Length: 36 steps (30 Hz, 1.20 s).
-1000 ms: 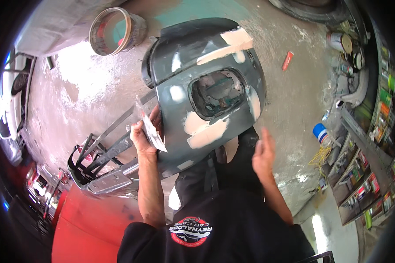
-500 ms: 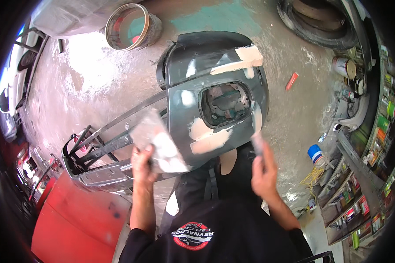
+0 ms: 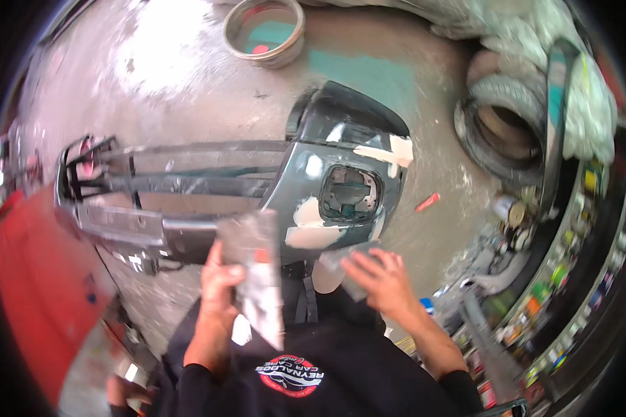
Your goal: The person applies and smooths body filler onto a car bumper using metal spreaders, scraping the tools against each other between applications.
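A dark grey car bumper (image 3: 295,184) lies on the floor ahead of me. Pale beige filler patches (image 3: 313,238) mark its right part, around a rounded opening (image 3: 351,193). My left hand (image 3: 219,281) is closed on the edge of a flat mixing board (image 3: 250,243), tilted, with whitish paste smeared over it. To its right, my right hand (image 3: 382,278) grips a thin, flat grey spreader (image 3: 335,258), blurred by motion. The spreader is apart from the board, near the bumper's close edge. Whether it touches the bumper, I cannot tell.
A bucket (image 3: 264,35) stands at the back. Tyres (image 3: 501,128) lie at the far right, near shelves of cans and bottles (image 3: 556,278). A red object (image 3: 428,202) lies on the floor. A red panel (image 3: 42,292) is at left; another person's hand (image 3: 122,390) shows lower left.
The view has turned, so the bumper appears rotated. My right hand has come inward toward the board, bringing the spreader flatter. The board is tilted more steeply. Another person's hand has appeared lower left.
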### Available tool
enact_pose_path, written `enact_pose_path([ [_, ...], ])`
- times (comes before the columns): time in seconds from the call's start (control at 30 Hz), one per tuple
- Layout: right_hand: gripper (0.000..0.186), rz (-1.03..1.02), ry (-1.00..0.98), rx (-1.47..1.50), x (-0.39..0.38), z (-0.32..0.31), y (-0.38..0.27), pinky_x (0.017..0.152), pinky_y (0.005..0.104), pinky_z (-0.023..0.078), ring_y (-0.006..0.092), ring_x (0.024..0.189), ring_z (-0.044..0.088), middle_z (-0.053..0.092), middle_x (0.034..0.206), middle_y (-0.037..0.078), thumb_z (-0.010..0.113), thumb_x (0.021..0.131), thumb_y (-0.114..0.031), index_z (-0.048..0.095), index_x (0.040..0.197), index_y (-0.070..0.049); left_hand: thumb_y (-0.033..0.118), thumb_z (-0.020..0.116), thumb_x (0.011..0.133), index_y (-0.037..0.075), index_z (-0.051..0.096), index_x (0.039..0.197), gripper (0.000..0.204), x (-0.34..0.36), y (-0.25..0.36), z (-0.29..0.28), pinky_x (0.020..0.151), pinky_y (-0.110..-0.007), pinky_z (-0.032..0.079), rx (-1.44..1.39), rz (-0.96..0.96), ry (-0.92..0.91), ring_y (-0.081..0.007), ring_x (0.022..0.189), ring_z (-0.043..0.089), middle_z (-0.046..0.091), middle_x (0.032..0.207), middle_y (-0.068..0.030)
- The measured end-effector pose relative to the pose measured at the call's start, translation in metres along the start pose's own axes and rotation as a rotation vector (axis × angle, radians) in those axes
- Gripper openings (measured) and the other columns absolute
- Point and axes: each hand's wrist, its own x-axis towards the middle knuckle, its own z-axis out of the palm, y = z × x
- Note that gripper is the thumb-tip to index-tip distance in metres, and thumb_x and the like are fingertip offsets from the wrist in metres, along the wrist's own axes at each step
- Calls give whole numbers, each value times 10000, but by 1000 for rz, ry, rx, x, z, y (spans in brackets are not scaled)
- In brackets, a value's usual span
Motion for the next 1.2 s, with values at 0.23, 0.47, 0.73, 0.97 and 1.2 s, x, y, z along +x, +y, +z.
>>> enact_pose_path([
  [0.23, 505, 186, 201, 818, 134, -101, 73, 947, 348, 498, 205, 1091, 615, 651, 1206, 132, 718, 900, -112, 513, 1331, 53, 161, 618, 789, 66, 529, 1180, 412, -37, -86, -60, 392, -339, 507, -326, 168, 165, -216, 453, 584, 611, 707, -54],
  [0.47, 631, 77, -418, 1012, 182, -48, 89, 1041, 332, 427, 188, 1244, 511, 550, 1358, 100, 712, 905, -83, 405, 1447, 13, 119, 624, 731, 17, 518, 1331, 619, -86, -218, -67, 817, -387, 598, -508, -31, 344, -244, 903, 689, 667, 1056, -115],
  [0.73, 422, 68, -839, 722, 229, 5, 67, 1035, 329, 429, 168, 1152, 572, 646, 1248, 74, 677, 897, 23, 563, 1303, 33, 57, 594, 742, -43, 508, 1337, 610, -89, -292, -77, 908, -425, 571, -647, -83, 313, -289, 966, 691, 664, 1166, -186],
  [0.97, 478, 28, -854, 587, 234, 15, 65, 1063, 336, 403, 172, 1201, 541, 626, 1294, 77, 619, 904, 70, 521, 1368, 10, 163, 595, 708, -104, 474, 1375, 729, -70, -343, -97, 1010, -409, 519, -765, 36, 283, -311, 1203, 606, 611, 1287, -221],
  [1.2, 488, 33, -811, 532, 234, 18, 53, 1072, 344, 397, 180, 1219, 532, 607, 1320, 88, 608, 902, 74, 509, 1376, 17, 153, 595, 696, -64, 490, 1356, 702, -47, -347, -81, 947, -407, 556, -879, -29, 145, -299, 1099, 642, 627, 1224, -207],
])
